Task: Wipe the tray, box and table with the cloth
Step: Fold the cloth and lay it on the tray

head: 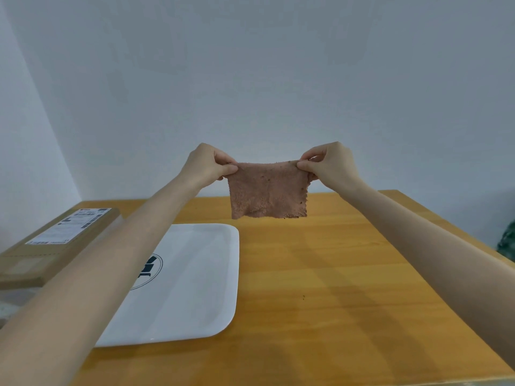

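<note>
A small pinkish-brown cloth (pixel 269 190) hangs spread in the air above the far half of the wooden table (pixel 334 288). My left hand (pixel 207 165) pinches its upper left corner and my right hand (pixel 327 164) pinches its upper right corner. Dark specks dot the cloth. A white rectangular tray (pixel 200 274) with a dark round logo lies on the table's left part, partly hidden by my left forearm. A flat cardboard box (pixel 50 246) with a white shipping label rests at the far left edge.
A pale wall stands close behind the table. A dark green patterned object (pixel 507 240) shows past the table's right edge. A tiny dark crumb (pixel 303 296) lies on the wood right of the tray.
</note>
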Motion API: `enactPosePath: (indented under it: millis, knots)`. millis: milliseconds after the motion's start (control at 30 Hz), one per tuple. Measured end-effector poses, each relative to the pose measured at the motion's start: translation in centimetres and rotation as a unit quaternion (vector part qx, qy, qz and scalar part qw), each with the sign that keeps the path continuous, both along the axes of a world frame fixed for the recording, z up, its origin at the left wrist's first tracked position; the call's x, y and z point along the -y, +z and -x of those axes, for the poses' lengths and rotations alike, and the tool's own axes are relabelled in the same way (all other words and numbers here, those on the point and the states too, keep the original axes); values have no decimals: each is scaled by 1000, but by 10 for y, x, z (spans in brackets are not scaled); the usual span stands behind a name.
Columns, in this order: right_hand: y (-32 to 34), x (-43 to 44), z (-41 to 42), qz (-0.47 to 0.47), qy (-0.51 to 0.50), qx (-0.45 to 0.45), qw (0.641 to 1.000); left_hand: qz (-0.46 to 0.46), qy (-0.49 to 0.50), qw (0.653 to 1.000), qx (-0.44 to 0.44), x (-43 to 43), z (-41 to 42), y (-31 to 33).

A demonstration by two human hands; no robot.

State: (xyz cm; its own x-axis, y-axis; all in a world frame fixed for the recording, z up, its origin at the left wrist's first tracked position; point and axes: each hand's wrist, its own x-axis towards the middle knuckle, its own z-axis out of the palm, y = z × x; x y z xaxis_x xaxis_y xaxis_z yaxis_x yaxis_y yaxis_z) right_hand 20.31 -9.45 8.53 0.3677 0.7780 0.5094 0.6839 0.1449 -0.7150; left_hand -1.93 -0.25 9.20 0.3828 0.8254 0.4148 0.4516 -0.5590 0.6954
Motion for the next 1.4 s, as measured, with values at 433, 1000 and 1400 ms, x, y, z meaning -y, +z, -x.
enactPosePath:
  millis: [433, 1000, 1400]
  knots:
    - [-2, -5, 2, -31, 63, 6, 998, 139, -139, 963, -187, 7, 4, -15]
    - [-3, -14, 16, -9, 124, 21, 992, 235, -243, 941, 0, 46, -27, -2]
    - [-72, -9, 23, 247, 244, -623, 701, 372, -169, 884, 229, 34, -28, -1]
